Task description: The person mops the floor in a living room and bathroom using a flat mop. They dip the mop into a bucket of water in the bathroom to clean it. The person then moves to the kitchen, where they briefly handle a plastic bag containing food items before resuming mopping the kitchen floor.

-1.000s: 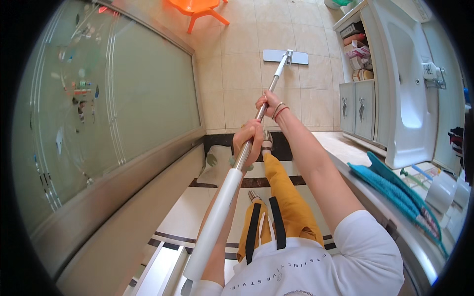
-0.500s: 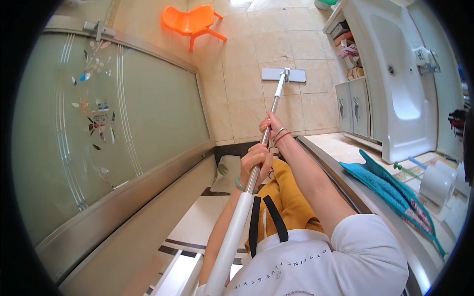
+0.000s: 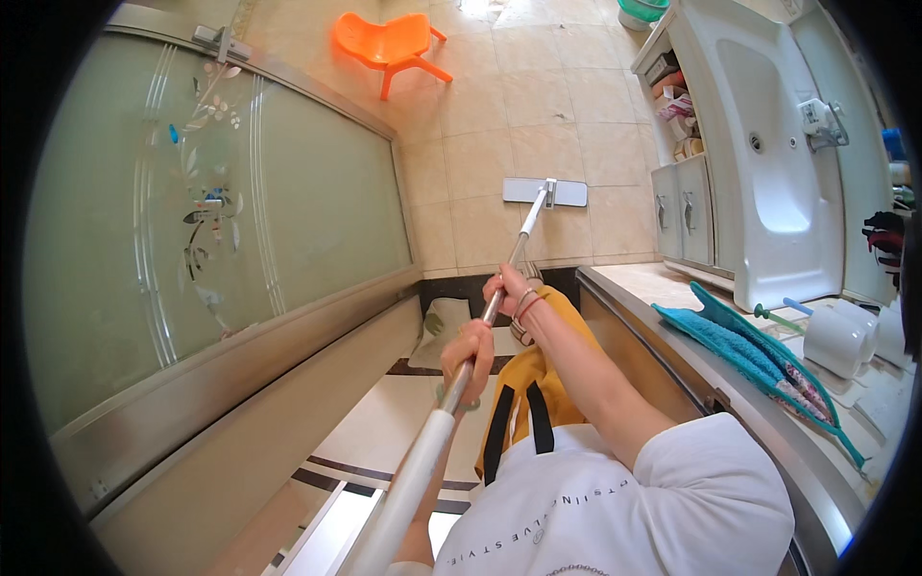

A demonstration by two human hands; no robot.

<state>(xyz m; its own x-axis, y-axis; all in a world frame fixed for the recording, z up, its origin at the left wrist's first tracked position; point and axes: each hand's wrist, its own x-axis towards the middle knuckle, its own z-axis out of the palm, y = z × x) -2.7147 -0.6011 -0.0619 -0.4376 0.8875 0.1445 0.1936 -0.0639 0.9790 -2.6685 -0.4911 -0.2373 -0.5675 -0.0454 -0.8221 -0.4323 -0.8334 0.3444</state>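
Note:
A flat mop (image 3: pixel 520 248) runs slantwise from the lower edge up to the middle of the floor. Its pale rectangular head (image 3: pixel 572 194) lies flat on the beige tiles. My left hand (image 3: pixel 468 359) is wrapped round the metal part of the pole, just above the thick white sleeve. Farther up the pole, my right hand (image 3: pixel 506 292) grips it, with a bracelet and a red band on the wrist. Both sets of fingers are closed on the pole.
An orange child's chair (image 3: pixel 384 43) stands at the far left. Left is a frosted sliding door (image 3: pixel 317 192); right are a vanity cabinet (image 3: pixel 706 206) and white sink (image 3: pixel 768 259). Teal cloths (image 3: pixel 730 341) and white cups (image 3: pixel 834 344) lie on the near right ledge. A green basin (image 3: pixel 642 12) stands far back.
The mop head has come nearer to me and slightly left. Both hands have drawn back toward my body with the pole. The view has shifted a little.

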